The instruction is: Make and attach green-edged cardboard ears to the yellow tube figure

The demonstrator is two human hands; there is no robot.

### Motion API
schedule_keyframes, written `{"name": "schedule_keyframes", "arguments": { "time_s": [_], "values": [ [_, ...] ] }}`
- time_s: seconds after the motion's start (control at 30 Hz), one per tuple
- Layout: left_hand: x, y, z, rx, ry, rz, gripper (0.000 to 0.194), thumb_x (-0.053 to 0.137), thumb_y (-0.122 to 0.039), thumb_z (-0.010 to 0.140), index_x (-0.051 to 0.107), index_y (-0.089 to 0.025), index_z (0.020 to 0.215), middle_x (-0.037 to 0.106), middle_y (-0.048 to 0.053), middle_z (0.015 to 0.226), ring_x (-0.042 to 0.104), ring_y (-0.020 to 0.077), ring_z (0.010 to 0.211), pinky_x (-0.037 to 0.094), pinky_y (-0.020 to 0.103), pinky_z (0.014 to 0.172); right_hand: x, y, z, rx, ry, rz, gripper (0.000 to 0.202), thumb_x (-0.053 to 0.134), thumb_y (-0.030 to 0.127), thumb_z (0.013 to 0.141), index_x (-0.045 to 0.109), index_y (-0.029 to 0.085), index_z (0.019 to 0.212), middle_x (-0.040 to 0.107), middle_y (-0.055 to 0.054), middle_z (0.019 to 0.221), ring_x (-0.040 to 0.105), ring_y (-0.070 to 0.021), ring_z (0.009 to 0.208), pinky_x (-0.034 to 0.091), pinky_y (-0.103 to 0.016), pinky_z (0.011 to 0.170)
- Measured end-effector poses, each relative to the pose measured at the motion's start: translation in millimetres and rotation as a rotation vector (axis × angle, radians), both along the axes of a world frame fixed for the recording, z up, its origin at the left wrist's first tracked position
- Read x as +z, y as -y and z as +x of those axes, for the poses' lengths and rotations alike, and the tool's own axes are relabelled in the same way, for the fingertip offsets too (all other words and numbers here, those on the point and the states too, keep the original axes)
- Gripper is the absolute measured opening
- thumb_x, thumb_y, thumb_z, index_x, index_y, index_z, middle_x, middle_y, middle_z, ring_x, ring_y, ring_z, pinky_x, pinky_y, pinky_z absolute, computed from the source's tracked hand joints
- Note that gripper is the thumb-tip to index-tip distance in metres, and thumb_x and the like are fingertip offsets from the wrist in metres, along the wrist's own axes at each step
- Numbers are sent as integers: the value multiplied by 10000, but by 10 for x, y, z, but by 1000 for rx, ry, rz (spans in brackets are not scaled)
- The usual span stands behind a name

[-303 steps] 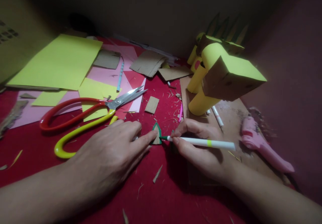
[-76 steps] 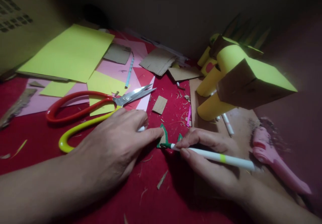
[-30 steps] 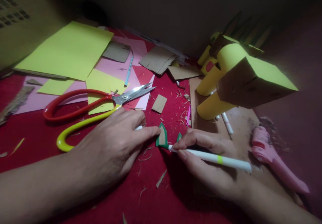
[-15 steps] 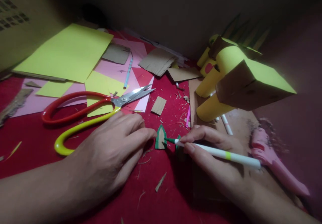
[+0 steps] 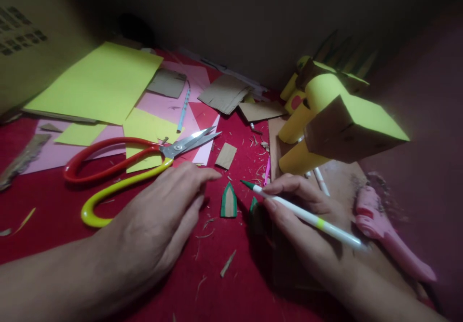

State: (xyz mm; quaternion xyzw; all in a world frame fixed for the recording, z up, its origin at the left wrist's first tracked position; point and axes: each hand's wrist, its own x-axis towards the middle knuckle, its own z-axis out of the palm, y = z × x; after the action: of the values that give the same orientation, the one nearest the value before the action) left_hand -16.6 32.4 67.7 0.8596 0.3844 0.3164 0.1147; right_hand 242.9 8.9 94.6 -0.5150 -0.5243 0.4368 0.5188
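Cardboard arrowhead (image 5: pixel 228 204), edged in green along its 2 long sides, lies flat on the red cloth (image 5: pixel 184 283) between your 2 hands, its tip facing away from you. Your left hand (image 5: pixel 155 221) rests to its left, index finger stretched out near the tip yet apart from it. The other fingers curl under, so whether they hold anything cannot be told. Your right hand (image 5: pixel 309 239) pinches a white marker (image 5: pixel 300 213) between thumb and index finger; its green nib sits just right of the arrowhead, not touching it. Beside those fingers, a 2nd green-edged piece (image 5: pixel 253 204) shows only in part. Beyond the arrowhead lies 1 small cardboard rectangle (image 5: pixel 226 156), and beyond your left hand lie scissors (image 5: pixel 177 147) with their blades slightly parted.
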Motion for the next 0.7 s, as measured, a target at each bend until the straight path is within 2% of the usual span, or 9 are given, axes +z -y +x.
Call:
{"name": "schedule_keyframes", "arguments": {
  "time_s": [0.1, 0.17, 0.23, 0.33, 0.4, 0.5, 0.53, 0.6, 0.7],
  "values": [
    [-30, -17, -58, 48, 36, -83, 395, 428, -189, 1200, 502, -327, 1564, 791, 30, 1253, 825, 170, 1030, 674, 256, 916, 25, -31, 3, 33, 5, -28, 89, 904, 204, 852, 828, 243, 877, 737, 25, 670, 632, -123, 515, 496, -212, 478],
    [-68, -28, -119, 39, 120, -160, 371, 449, -257, 1216, 506, -375, 1563, 813, -14, 1125, 810, 127, 786, 657, 203, 727, 23, -47, 10, 42, 18, -34, 67, 891, 254, 885, 828, 234, 888, 741, 19, 667, 625, -126, 509, 489, -219, 472],
    [-114, -57, -181, 86, 294, -259, 282, 522, -336, 1213, 578, -380, 1485, 848, -9, 1087, 800, 133, 668, 631, 200, 603, 18, -61, 19, 43, 42, 1, 88, 886, 281, 882, 820, 224, 871, 741, 11, 656, 650, -139, 527, 510, -228, 493],
    [-108, -174, -235, 47, 521, -525, 201, 589, -457, 1188, 658, -331, 1328, 784, -37, 759, 758, 188, 527, 574, 225, 466, 53, -74, 39, 58, 62, 76, 65, 869, 269, 868, 831, 217, 870, 769, -8, 699, 689, -156, 580, 550, -250, 546],
    [11, -291, -217, -5, 523, -641, 227, 630, -510, 1157, 728, -305, 1171, 677, -52, 612, 684, 183, 470, 521, 228, 428, 111, -66, 63, 45, 31, 98, 57, 874, 267, 856, 843, 218, 857, 761, -8, 707, 670, -154, 594, 536, -252, 551],
    [351, -449, -96, -13, 407, -555, 320, 743, -540, 1059, 822, -284, 884, 656, -18, 569, 576, 141, 460, 436, 207, 424, 190, -19, 136, 1, -94, 114, 86, 928, 275, 838, 857, 233, 813, 732, 5, 674, 611, -146, 581, 491, -249, 539],
    [475, -482, -36, -2, 381, -529, 317, 809, -541, 998, 845, -279, 822, 701, 5, 617, 608, 145, 520, 475, 215, 475, 200, 3, 173, -10, -128, 129, 84, 948, 263, 831, 870, 240, 809, 740, 5, 682, 609, -146, 588, 492, -254, 552],
    [677, -511, 96, 4, 376, -556, 273, 857, -539, 958, 898, -283, 875, 798, 39, 767, 635, 148, 610, 514, 229, 541, 185, 43, 261, -22, -160, 167, 63, 959, 228, 832, 908, 264, 834, 779, -5, 737, 646, -157, 639, 518, -268, 607],
    [777, -485, 294, 15, 422, -633, 343, 779, -542, 1036, 863, -249, 878, 672, -2, 706, 554, 117, 623, 465, 208, 563, 120, 68, 383, -70, -218, 184, 68, 909, 252, 916, 926, 300, 871, 804, -9, 802, 670, -158, 702, 515, -255, 637]
  ]
}}
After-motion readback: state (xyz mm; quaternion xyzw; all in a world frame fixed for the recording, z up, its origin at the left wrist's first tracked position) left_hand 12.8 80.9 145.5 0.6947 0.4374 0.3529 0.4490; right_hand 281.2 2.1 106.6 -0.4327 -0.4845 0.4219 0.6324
